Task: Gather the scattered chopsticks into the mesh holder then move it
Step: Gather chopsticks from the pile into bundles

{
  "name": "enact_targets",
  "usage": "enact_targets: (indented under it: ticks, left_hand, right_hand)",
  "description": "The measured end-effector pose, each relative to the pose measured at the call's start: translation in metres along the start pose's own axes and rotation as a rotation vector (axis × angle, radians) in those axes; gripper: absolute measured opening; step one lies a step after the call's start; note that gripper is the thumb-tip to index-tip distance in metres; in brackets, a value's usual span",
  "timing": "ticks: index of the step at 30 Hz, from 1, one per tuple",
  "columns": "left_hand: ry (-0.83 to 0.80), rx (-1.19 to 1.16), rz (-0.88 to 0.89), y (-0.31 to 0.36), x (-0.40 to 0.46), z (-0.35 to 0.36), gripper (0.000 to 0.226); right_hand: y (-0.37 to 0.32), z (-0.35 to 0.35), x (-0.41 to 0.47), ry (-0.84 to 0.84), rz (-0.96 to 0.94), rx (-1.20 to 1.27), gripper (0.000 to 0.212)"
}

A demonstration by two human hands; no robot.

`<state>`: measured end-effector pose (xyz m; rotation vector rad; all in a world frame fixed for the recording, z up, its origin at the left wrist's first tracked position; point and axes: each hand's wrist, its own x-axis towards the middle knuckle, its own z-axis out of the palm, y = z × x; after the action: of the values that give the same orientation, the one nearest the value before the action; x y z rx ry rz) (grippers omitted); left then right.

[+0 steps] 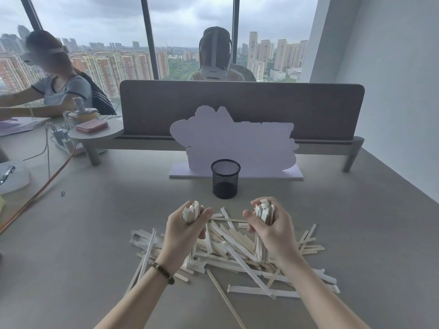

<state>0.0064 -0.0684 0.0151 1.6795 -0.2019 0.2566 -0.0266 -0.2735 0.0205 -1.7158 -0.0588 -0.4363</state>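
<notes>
A heap of pale wooden chopsticks (228, 248), several in white paper sleeves, lies scattered on the grey table (95, 233) in front of me. My left hand (184, 230) is shut on an upright bundle of chopsticks whose ends stick out above the fist. My right hand (270, 230) grips a second upright bundle the same way, its lower ends resting in the heap. The black mesh holder (225, 178) stands upright just beyond the heap, between and behind both hands, with nothing visible inside.
A white cut-out sign on a flat base (235, 148) stands right behind the holder, with a grey desk divider (242, 108) behind that. An orange cable (45, 186) and a small round shelf (95, 132) lie at the left. Two people sit beyond.
</notes>
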Motion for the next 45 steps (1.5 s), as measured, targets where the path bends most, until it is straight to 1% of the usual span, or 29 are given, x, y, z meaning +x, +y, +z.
enact_targets:
  ticks: [2, 5, 7, 9, 13, 15, 16, 20, 22, 24, 27, 29, 31, 32, 34, 36, 37, 39, 41, 43, 45]
  left_hand:
    - [-0.001, -0.011, -0.01, 0.0, 0.001, 0.0, 0.039]
    - [0.013, -0.065, 0.004, 0.009, 0.004, -0.001, 0.052]
    - [0.018, -0.1, 0.022, 0.015, 0.006, -0.002, 0.056]
    - [0.031, -0.101, 0.022, 0.017, 0.006, -0.003, 0.054]
    - [0.02, -0.09, 0.001, 0.01, 0.0, -0.006, 0.043]
    - [0.015, -0.086, -0.007, 0.007, 0.001, -0.008, 0.04]
    - [0.013, -0.084, -0.01, 0.006, 0.001, -0.008, 0.04]
    - [0.021, -0.063, -0.025, 0.006, 0.005, -0.005, 0.052]
    - [0.034, -0.077, -0.027, 0.005, 0.007, -0.004, 0.053]
    - [0.056, -0.106, -0.026, 0.005, 0.011, -0.004, 0.052]
    - [0.089, -0.125, -0.019, 0.006, 0.011, -0.003, 0.048]
    - [0.054, -0.121, -0.025, 0.007, 0.008, -0.002, 0.047]
    - [0.015, -0.051, -0.026, 0.007, 0.004, -0.001, 0.054]
    - [0.004, -0.025, -0.024, 0.007, 0.004, -0.001, 0.058]
    - [-0.012, -0.02, -0.011, 0.006, 0.004, -0.001, 0.062]
    - [-0.028, -0.062, -0.001, 0.007, 0.006, 0.0, 0.067]
    - [-0.025, -0.098, -0.01, 0.008, 0.007, 0.0, 0.069]
    - [-0.002, -0.193, -0.061, 0.01, 0.012, -0.001, 0.065]
    - [0.034, -0.308, -0.143, 0.011, 0.018, -0.004, 0.053]
    - [0.061, -0.403, -0.221, 0.011, 0.023, -0.007, 0.037]
    - [0.082, -0.398, -0.256, 0.01, 0.025, -0.01, 0.024]
  right_hand:
    - [0.0, 0.003, 0.0, 0.009, 0.021, 0.032, 0.025]
    - [-0.002, 0.005, 0.004, 0.06, 0.045, 0.099, 0.052]
    - [-0.008, 0.003, 0.006, 0.086, 0.019, 0.103, 0.058]
    - [-0.01, 0.001, 0.006, 0.07, -0.008, 0.089, 0.055]
    - [0.0, -0.003, 0.005, -0.01, 0.024, 0.088, 0.03]
    - [0.003, -0.004, 0.005, -0.006, 0.043, 0.11, 0.025]
    - [0.003, -0.004, 0.005, 0.001, 0.047, 0.117, 0.028]
    - [-0.001, -0.003, 0.006, 0.021, 0.06, 0.1, 0.056]
    - [-0.004, -0.003, 0.008, 0.029, 0.056, 0.111, 0.063]
    - [-0.007, -0.005, 0.01, 0.038, 0.041, 0.115, 0.064]
    - [-0.008, -0.009, 0.011, 0.027, -0.005, 0.097, 0.059]
    - [-0.005, -0.01, 0.009, -0.002, -0.008, 0.086, 0.051]
    - [0.0, -0.011, 0.007, -0.025, 0.041, 0.087, 0.047]
    - [0.001, -0.011, 0.006, -0.022, 0.08, 0.105, 0.047]
    - [-0.003, -0.01, 0.005, 0.009, 0.145, 0.159, 0.054]
    - [-0.009, -0.01, 0.007, 0.045, 0.162, 0.182, 0.061]
    - [-0.01, -0.01, 0.009, 0.05, 0.155, 0.175, 0.061]
    - [-0.011, -0.013, 0.012, 0.027, 0.138, 0.134, 0.055]
    - [-0.01, -0.016, 0.014, -0.013, 0.13, 0.093, 0.05]
    - [-0.007, -0.019, 0.013, -0.055, 0.147, 0.05, 0.054]
    - [-0.006, -0.021, 0.011, -0.095, 0.19, -0.006, 0.058]
